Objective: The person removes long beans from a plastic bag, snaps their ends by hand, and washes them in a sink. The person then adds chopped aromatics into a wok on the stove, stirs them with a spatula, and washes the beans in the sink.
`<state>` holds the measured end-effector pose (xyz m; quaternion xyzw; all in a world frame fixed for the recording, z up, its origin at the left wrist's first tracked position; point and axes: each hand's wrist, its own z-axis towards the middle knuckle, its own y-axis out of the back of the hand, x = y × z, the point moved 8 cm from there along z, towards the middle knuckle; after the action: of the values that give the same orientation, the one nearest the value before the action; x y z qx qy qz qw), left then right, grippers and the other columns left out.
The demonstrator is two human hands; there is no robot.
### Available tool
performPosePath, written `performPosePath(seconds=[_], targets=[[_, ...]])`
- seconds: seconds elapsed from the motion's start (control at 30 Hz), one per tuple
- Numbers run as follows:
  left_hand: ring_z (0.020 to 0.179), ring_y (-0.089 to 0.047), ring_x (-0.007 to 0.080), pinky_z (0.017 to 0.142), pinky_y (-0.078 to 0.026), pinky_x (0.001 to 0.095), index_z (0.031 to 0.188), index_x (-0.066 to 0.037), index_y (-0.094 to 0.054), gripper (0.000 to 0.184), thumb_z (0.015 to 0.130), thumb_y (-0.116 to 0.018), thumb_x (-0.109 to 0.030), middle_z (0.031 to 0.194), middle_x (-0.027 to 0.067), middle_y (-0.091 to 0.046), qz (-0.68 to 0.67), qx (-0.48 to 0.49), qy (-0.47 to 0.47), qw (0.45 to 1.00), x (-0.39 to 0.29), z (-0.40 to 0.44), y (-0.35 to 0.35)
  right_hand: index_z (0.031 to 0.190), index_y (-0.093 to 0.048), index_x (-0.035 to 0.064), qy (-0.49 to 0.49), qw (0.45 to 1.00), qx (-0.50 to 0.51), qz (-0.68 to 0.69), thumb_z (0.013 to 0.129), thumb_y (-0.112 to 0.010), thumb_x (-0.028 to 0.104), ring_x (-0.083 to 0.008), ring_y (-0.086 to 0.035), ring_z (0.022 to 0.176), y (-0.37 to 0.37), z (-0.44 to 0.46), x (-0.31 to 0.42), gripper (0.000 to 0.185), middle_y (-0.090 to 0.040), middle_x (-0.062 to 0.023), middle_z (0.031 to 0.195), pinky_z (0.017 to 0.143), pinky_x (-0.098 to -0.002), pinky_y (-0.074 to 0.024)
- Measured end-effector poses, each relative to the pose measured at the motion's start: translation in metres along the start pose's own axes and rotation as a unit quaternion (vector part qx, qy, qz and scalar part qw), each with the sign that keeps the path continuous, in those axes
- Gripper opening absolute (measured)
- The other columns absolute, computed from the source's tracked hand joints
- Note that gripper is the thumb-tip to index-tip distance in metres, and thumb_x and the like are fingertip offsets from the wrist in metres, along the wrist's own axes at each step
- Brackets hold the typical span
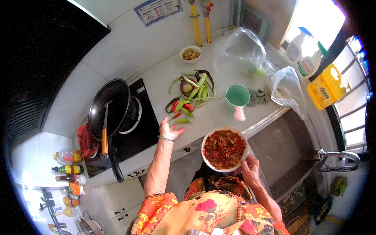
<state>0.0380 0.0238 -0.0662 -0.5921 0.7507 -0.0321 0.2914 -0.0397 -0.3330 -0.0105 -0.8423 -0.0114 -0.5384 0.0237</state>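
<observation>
My right hand grips the rim of a white bowl filled with a chopped red and brown mixture, held in front of my body near the counter's front edge. My left hand is stretched over the counter edge, fingers apart, with nothing in it. Just beyond its fingers lies a pile of vegetables: green peppers, red peppers and a purplish round vegetable. A green cup with a pink handle stands to the right of the pile.
On the left, a wok with a wooden-handled spatula rests on the black stove. A small bowl sits near the wall. Plastic bags, a grey cloth, spray bottles, a yellow jug and the sink are right.
</observation>
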Motion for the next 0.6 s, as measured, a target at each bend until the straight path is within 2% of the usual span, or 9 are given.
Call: performPosePath(seconds=[0.07, 0.1, 0.17, 0.2, 0.23, 0.3, 0.33, 0.47, 0.6], targets=[[0.123, -0.023, 0.0422, 0.094, -0.023, 0.0645, 0.136, -0.017, -0.017, 0.066, 0.083, -0.048, -0.040, 0.136, 0.0126, -0.019, 0.028, 0.015, 0.016, 0.999, -0.013, 0.011, -0.012, 0.093, -0.054, -0.0075, 0.007, 0.999, 0.009, -0.050, 0.086, -0.046, 0.010, -0.0188, -0.061, 0.062, 0.006, -0.002, -0.004, 0.021, -0.061, -0.0125, 0.078, 0.053, -0.0277, -0.0523], [0.123, -0.025, 0.0421, 0.094, -0.024, 0.0646, 0.135, -0.017, -0.018, 0.065, 0.083, -0.048, -0.041, 0.135, 0.0128, -0.022, 0.040, 0.022, 0.014, 0.999, -0.037, 0.019, -0.024, 0.093, -0.054, -0.0075, 0.019, 0.999, 0.016, -0.031, 0.086, -0.046, 0.010, -0.0188, -0.061, 0.062, -0.046, 0.032, 0.007, 0.021, -0.061, -0.0125, 0.078, 0.053, -0.0277, -0.0523], [0.125, -0.019, 0.0445, 0.095, -0.020, 0.0665, 0.135, -0.019, -0.017, 0.058, 0.086, -0.043, -0.038, 0.135, 0.0144, -0.017, 0.042, 0.086, 0.067, 0.993, -0.024, 0.015, -0.044, 0.092, -0.056, -0.0079, -0.006, 0.998, 0.014, -0.062, 0.083, -0.051, 0.014, -0.0181, -0.062, 0.064, -0.048, 0.035, 0.003, 0.024, -0.063, -0.0133, 0.073, 0.057, -0.0307, -0.0506], [0.124, -0.023, 0.0441, 0.094, -0.019, 0.0674, 0.131, -0.017, -0.025, 0.051, 0.087, -0.039, -0.038, 0.131, 0.0151, -0.023, 0.027, 0.100, 0.086, 0.991, -0.019, 0.018, -0.052, 0.092, -0.056, -0.0079, -0.007, 0.998, 0.009, -0.069, 0.083, -0.051, 0.014, -0.0181, -0.062, 0.064, -0.047, 0.036, 0.006, 0.024, -0.063, -0.0133, 0.073, 0.057, -0.0307, -0.0506], [0.124, -0.023, 0.0441, 0.094, -0.019, 0.0674, 0.131, -0.017, -0.025, 0.051, 0.087, -0.039, -0.038, 0.131, 0.0151, -0.023, 0.025, 0.098, 0.094, 0.990, -0.017, 0.020, -0.056, 0.091, -0.056, -0.0073, -0.017, 0.996, 0.010, -0.090, 0.083, -0.051, 0.015, -0.0174, -0.062, 0.063, -0.049, 0.035, 0.009, 0.024, -0.062, -0.0125, 0.072, 0.056, -0.0304, -0.0498], [0.122, -0.027, 0.0436, 0.094, -0.018, 0.0684, 0.128, -0.015, -0.034, 0.046, 0.087, -0.038, -0.037, 0.130, 0.0162, -0.027, 0.104, 0.199, 0.099, 0.969, -0.025, 0.019, -0.083, 0.090, -0.056, -0.0066, -0.021, 0.994, 0.013, -0.106, 0.083, -0.051, 0.016, -0.0167, -0.061, 0.062, -0.060, 0.042, 0.012, 0.024, -0.062, -0.0116, 0.070, 0.055, -0.0300, -0.0489], [0.121, -0.029, 0.0435, 0.094, -0.018, 0.0678, 0.125, -0.014, -0.038, 0.045, 0.087, -0.036, -0.037, 0.131, 0.0180, -0.027, 0.101, 0.201, 0.100, 0.969, -0.025, 0.029, -0.086, 0.089, -0.055, -0.0066, -0.011, 0.993, 0.023, -0.115, 0.084, -0.050, 0.014, -0.0174, -0.061, 0.059, -0.064, 0.044, 0.011, 0.022, -0.062, -0.0118, 0.071, 0.054, -0.0296, -0.0498], [0.123, -0.027, 0.0444, 0.097, -0.016, 0.0656, 0.130, -0.011, -0.033, 0.051, 0.088, -0.033, -0.041, 0.134, 0.0192, -0.027, 0.155, 0.173, 0.100, 0.967, -0.033, 0.038, -0.107, 0.089, -0.054, -0.0065, -0.001, 0.990, 0.036, -0.135, 0.085, -0.050, 0.015, -0.0177, -0.061, 0.056, -0.078, 0.065, -0.005, 0.022, -0.061, -0.0125, 0.073, 0.053, -0.0288, -0.0506], [0.124, -0.025, 0.0440, 0.098, -0.013, 0.0642, 0.132, -0.009, -0.030, 0.056, 0.088, -0.031, -0.044, 0.136, 0.0207, -0.027, 0.175, 0.204, 0.145, 0.952, -0.028, 0.062, -0.125, 0.091, -0.052, -0.0068, 0.004, 0.990, 0.048, -0.129, 0.086, -0.050, 0.016, -0.0179, -0.061, 0.058, -0.091, 0.070, 0.007, 0.024, -0.062, -0.0129, 0.074, 0.053, -0.0290, -0.0514]])
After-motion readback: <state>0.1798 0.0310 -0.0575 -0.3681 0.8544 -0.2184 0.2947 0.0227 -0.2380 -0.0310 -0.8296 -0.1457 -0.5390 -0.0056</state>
